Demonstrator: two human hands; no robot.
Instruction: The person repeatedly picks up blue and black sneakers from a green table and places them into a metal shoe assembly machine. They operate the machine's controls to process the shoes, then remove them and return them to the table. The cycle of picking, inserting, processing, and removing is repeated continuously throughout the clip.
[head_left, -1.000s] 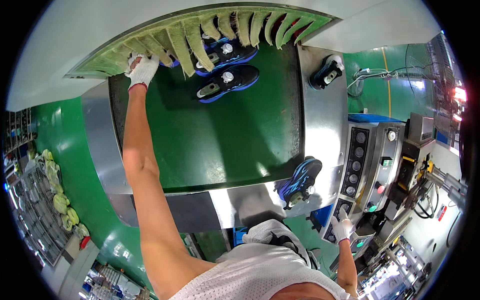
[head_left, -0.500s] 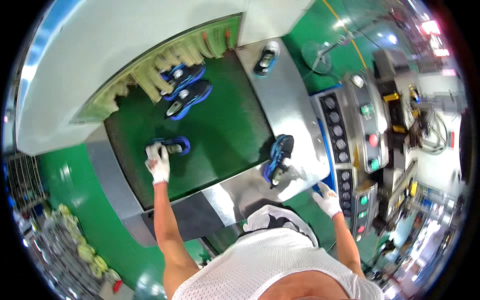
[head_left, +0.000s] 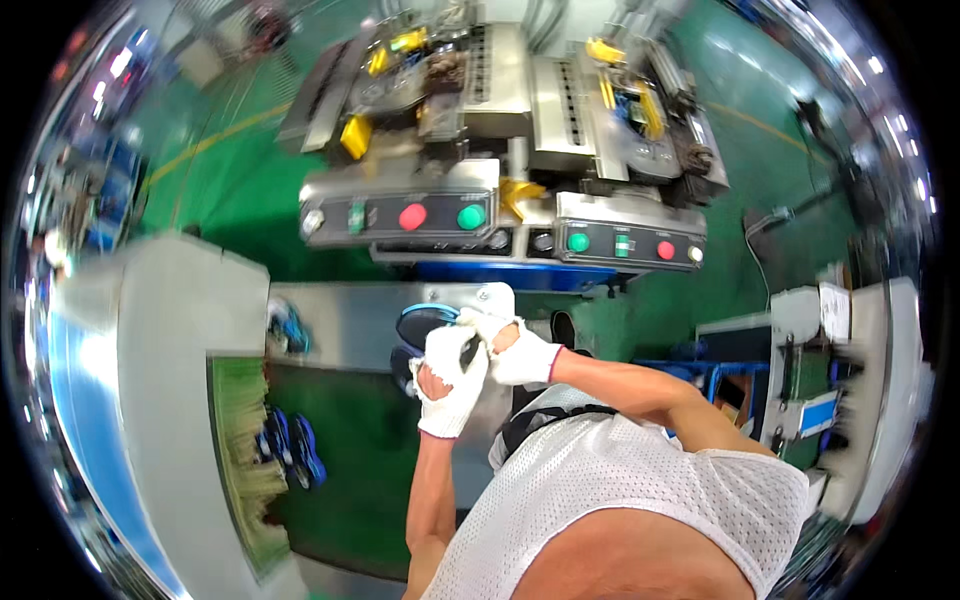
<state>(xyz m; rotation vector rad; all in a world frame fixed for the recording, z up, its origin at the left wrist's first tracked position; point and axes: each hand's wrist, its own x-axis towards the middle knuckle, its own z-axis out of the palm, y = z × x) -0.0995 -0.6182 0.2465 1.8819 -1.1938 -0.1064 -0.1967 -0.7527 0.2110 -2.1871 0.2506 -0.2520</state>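
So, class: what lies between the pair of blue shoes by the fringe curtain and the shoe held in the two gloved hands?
In the head view, only bare green belt lies between the blue shoes and the held shoe, gripped by the left hand and right hand.

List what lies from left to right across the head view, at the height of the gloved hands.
Grey hood of the conveyor → blue shoe by the hood → left hand on the held blue shoe → right hand → grey cabinet.

White knit cloth gloves [head_left: 455, 375], brushed metal machine panels [head_left: 400, 213], seemingly glossy blue shoe [head_left: 428, 322].
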